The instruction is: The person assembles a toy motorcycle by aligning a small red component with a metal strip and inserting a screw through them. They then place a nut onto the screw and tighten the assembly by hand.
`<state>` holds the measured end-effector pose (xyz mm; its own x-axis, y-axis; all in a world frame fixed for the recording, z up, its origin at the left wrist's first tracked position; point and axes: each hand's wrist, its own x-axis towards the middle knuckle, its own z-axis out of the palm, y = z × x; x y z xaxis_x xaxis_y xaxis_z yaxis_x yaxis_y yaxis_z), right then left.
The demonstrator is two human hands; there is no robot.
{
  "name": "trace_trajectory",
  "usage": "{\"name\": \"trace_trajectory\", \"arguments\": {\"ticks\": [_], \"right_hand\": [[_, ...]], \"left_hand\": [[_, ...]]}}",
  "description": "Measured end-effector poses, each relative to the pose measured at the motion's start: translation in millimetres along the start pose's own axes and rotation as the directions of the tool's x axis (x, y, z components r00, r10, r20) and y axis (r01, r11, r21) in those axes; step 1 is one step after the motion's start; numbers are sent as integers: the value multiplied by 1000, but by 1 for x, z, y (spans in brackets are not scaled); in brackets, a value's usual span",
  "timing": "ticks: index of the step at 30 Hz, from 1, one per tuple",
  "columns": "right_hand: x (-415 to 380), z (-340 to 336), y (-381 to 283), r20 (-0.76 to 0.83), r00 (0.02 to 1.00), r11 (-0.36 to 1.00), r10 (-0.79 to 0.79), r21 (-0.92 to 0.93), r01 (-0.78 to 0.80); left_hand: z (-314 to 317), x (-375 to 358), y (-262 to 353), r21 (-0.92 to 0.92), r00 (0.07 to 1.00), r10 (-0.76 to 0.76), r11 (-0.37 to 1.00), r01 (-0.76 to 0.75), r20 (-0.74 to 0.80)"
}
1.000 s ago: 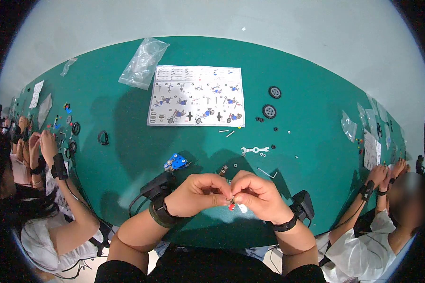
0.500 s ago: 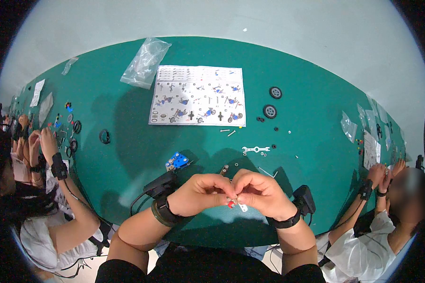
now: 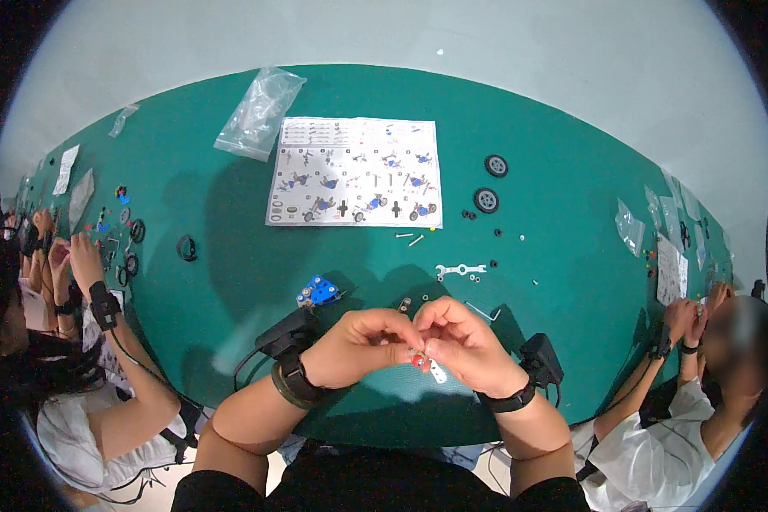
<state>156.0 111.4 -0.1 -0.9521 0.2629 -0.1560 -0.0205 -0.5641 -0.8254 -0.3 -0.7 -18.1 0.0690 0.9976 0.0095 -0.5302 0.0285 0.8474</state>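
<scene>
Smooth green worktop (image 3: 572,341). White printed paper sheet (image 3: 354,175) toward far edge, around middle. Left hand (image 3: 363,346) and right hand (image 3: 467,343) by near edge's middle, fingertips meeting, each in narrow pinch. Blue perforated angular assembly (image 3: 318,293) beyond left hand. White perforated flat strip (image 3: 438,373) in right hand's pinch; small round red piece (image 3: 418,361) in left's. Join hidden.

The green table (image 3: 584,307) bears a printed sheet (image 3: 354,172), a wrench (image 3: 461,270) and two wheels (image 3: 486,200).
</scene>
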Motion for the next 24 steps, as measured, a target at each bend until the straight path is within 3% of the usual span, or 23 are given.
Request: {"name": "trace_trajectory", "arguments": {"ticks": [14,17,24], "right_hand": [[3,-2,3,-12,999,987,31,159,-29],[3,-1,3,-67,994,982,87,171,-75],[2,0,1,8,1000,986,0,167,-1]], "left_hand": [[1,2,1,-91,1000,8,996,-11,-27],[0,1,-3,-13,999,-24,1000,23,-48],[0,1,-3,-8,998,36,999,-37,-42]]}}
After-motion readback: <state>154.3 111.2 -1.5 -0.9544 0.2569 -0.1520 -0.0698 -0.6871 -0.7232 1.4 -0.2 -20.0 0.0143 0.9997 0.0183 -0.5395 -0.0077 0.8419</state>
